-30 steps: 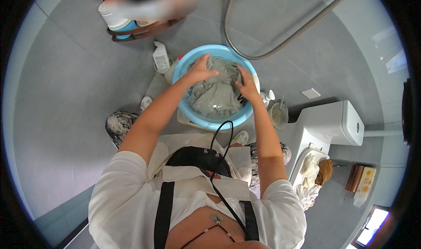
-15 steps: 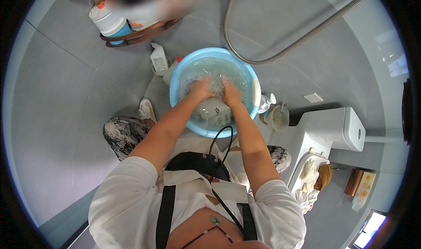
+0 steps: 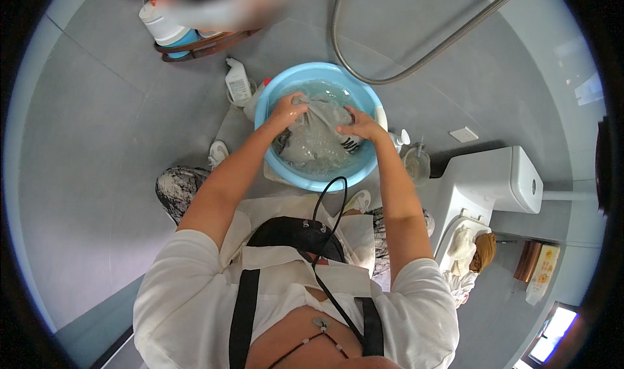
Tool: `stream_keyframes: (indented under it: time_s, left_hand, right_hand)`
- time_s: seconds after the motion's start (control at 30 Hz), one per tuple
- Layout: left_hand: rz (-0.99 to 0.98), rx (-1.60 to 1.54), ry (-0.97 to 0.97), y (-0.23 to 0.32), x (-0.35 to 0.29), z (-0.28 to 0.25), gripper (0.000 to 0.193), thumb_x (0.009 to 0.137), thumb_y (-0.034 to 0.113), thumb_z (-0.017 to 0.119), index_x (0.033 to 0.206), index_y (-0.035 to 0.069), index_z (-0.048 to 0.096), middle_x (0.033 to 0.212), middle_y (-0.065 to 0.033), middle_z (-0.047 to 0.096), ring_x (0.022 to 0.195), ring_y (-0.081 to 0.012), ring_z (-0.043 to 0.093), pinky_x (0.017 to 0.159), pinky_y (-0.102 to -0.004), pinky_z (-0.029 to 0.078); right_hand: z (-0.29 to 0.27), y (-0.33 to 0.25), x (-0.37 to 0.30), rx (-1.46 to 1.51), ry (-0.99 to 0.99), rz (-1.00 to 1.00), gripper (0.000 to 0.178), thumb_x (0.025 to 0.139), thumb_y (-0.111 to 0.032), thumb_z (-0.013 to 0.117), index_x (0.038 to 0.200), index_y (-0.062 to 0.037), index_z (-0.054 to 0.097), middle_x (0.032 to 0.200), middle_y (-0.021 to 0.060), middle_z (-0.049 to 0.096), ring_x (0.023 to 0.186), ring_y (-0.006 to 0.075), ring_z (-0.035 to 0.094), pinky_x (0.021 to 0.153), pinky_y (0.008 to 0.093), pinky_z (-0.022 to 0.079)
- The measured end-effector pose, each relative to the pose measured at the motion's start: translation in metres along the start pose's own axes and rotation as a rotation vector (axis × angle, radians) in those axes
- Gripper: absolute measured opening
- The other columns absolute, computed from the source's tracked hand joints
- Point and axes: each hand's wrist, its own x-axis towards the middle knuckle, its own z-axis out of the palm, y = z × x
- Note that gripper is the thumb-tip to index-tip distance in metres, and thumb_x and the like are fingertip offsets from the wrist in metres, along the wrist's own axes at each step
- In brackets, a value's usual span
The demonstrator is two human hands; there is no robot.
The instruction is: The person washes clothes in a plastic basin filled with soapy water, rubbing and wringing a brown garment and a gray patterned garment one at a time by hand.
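Observation:
A light grey wet cloth garment [image 3: 315,138] with dark printing lies bunched in a pale blue basin [image 3: 276,172] of water. Part of it rises above the surface in a fold. My left hand [image 3: 288,111] is closed on its upper left part, near the basin's left wall. On the opposite side, my right hand [image 3: 364,124] holds the cloth's right part, thumb and fingers curved around it above the dark print. Some fingertips of both hands are hidden by cloth.
A white bottle [image 3: 238,83] stands left of the basin, a pump bottle [image 3: 401,138] and a clear container [image 3: 416,163] right. Beyond hangs a metal hose [image 3: 416,70]. A brown rack [image 3: 208,46] holds tubs. Clothes [image 3: 463,249] lie on the white toilet [image 3: 484,180].
Both hands have come up out of the water and moved apart. The cloth, mostly submerged and ballooned before, is now pulled up and spread between them.

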Motion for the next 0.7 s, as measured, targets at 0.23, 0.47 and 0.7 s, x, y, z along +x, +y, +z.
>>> stream_keyframes:
  time_s: [0.23, 0.47, 0.7]
  left_hand:
    - [-0.114, -0.974, -0.146, 0.019, 0.003, -0.010, 0.029, 0.065, 0.012, 0.054, 0.093, 0.004, 0.054, 0.088, -0.0068, 0.056, 0.081, -0.0183, 0.054, 0.076, -0.0325, 0.043]
    - [0.126, -0.870, 0.164, -0.029, 0.022, -0.019, 0.023, 0.067, 0.017, 0.055, 0.088, 0.008, 0.054, 0.089, -0.0074, 0.056, 0.085, -0.0236, 0.053, 0.083, -0.0369, 0.042]
    - [-0.210, -1.273, 0.051, -0.012, 0.023, -0.028, 0.030, 0.066, 0.017, 0.057, 0.094, 0.008, 0.052, 0.094, -0.0087, 0.055, 0.088, -0.0252, 0.052, 0.084, -0.0386, 0.041]
  right_hand:
    - [-0.006, 0.000, -0.008, 0.140, -0.333, -0.014, 0.045, 0.066, -0.035, 0.071, 0.094, -0.0061, 0.051, 0.084, 0.0015, 0.053, 0.083, 0.0141, 0.049, 0.075, 0.0275, 0.039]
    - [0.002, 0.007, -0.030, 1.016, -0.102, 0.065, 0.011, 0.079, -0.020, 0.058, 0.085, -0.0135, 0.051, 0.073, -0.0052, 0.050, 0.065, 0.0046, 0.047, 0.058, 0.0186, 0.041]
    - [-0.008, -0.005, -0.008, 1.451, 0.512, -0.064, 0.018, 0.080, -0.018, 0.057, 0.094, -0.0093, 0.052, 0.084, -0.0003, 0.053, 0.079, 0.0120, 0.051, 0.072, 0.0252, 0.042]
